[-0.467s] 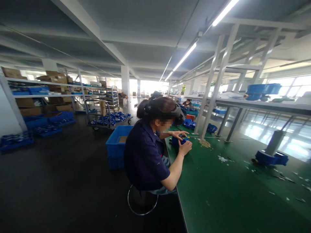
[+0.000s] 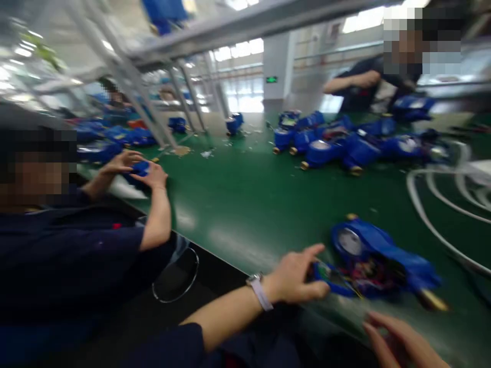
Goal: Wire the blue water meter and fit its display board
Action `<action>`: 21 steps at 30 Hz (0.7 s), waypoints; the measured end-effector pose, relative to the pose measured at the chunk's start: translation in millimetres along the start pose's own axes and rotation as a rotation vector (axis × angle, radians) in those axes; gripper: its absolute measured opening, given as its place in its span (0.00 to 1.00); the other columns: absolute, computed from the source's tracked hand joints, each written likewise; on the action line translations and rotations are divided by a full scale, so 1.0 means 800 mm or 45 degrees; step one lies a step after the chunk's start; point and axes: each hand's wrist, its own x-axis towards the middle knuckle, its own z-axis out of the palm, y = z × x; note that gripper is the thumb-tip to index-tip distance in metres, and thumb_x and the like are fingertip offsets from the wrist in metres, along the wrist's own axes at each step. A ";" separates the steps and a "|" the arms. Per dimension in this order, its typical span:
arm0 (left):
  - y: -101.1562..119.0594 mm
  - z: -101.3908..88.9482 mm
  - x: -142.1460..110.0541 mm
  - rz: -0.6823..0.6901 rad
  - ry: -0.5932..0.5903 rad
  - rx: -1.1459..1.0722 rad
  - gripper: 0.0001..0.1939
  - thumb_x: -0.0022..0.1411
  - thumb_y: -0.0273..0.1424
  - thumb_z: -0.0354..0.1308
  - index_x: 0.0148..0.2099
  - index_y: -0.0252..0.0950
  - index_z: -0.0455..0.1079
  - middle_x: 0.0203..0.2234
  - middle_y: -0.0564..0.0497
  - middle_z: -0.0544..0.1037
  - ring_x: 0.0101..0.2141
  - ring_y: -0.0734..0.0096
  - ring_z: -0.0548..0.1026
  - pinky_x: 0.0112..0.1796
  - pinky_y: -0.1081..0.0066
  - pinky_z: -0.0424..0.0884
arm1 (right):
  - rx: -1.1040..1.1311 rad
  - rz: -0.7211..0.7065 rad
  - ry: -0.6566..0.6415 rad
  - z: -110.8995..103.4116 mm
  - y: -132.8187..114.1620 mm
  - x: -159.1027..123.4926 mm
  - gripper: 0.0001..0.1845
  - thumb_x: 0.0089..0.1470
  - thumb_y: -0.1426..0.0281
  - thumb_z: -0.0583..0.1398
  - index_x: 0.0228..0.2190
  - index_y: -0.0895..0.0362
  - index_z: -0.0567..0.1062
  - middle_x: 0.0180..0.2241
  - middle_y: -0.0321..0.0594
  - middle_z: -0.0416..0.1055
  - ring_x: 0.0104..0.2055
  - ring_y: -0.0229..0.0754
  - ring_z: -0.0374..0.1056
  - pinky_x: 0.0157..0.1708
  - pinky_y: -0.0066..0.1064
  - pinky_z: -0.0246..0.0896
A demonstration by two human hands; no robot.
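Note:
A blue water meter (image 2: 378, 258) lies open on the green bench (image 2: 245, 204) in front of me, with wires and a round dial showing. My left hand (image 2: 297, 278), with a watch on the wrist, grips the meter's left end between thumb and fingers. My right hand (image 2: 399, 342) is low at the frame's bottom right, near the bench edge below the meter, fingers spread and holding nothing. The picture is blurred by motion.
A co-worker (image 2: 76, 245) sits to my left, both hands on a small blue part (image 2: 138, 168). Several blue meters (image 2: 345, 145) are heaped farther back, where another person (image 2: 368, 84) works. White hoses (image 2: 441, 204) curl at the right. Metal frame posts (image 2: 126, 87) stand at the left.
The view has swung down and to the right from the hall and the seated co-worker to the bench; my two hands and the open blue meter have come into view.

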 end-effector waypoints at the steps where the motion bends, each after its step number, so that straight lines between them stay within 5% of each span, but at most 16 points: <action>1: -0.001 0.002 0.001 0.001 0.022 -0.013 0.42 0.56 0.44 0.56 0.68 0.33 0.51 0.48 0.40 0.76 0.45 0.50 0.75 0.47 0.52 0.72 | -0.077 0.093 0.010 -0.032 0.006 -0.031 0.17 0.62 0.56 0.60 0.39 0.59 0.71 0.35 0.41 0.69 0.31 0.39 0.66 0.29 0.28 0.63; 4: -0.008 0.005 0.002 0.059 0.007 -0.066 0.37 0.59 0.41 0.51 0.68 0.32 0.50 0.47 0.41 0.75 0.46 0.55 0.74 0.50 0.54 0.69 | -0.235 0.321 0.011 -0.098 -0.002 -0.107 0.15 0.60 0.58 0.61 0.39 0.58 0.72 0.32 0.41 0.70 0.29 0.39 0.65 0.27 0.27 0.61; 7: -0.017 0.007 0.003 0.085 -0.024 -0.099 0.37 0.61 0.43 0.49 0.68 0.31 0.49 0.49 0.39 0.74 0.47 0.56 0.73 0.51 0.53 0.67 | -0.277 0.434 -0.009 -0.125 -0.018 -0.151 0.12 0.61 0.62 0.60 0.40 0.57 0.73 0.31 0.39 0.71 0.25 0.37 0.64 0.25 0.27 0.60; 15: -0.021 0.013 0.004 0.123 -0.024 -0.148 0.37 0.62 0.45 0.49 0.68 0.33 0.48 0.49 0.40 0.75 0.48 0.57 0.74 0.50 0.55 0.69 | -0.175 0.419 -0.009 -0.126 -0.007 -0.155 0.15 0.60 0.72 0.58 0.49 0.58 0.72 0.32 0.36 0.71 0.21 0.33 0.61 0.24 0.28 0.58; 21: -0.024 0.007 0.004 0.148 -0.015 -0.127 0.37 0.61 0.44 0.49 0.68 0.34 0.49 0.49 0.39 0.75 0.47 0.57 0.75 0.50 0.54 0.69 | -0.139 0.299 -0.026 -0.113 -0.001 -0.143 0.08 0.60 0.74 0.56 0.37 0.58 0.76 0.37 0.42 0.67 0.26 0.35 0.62 0.25 0.30 0.60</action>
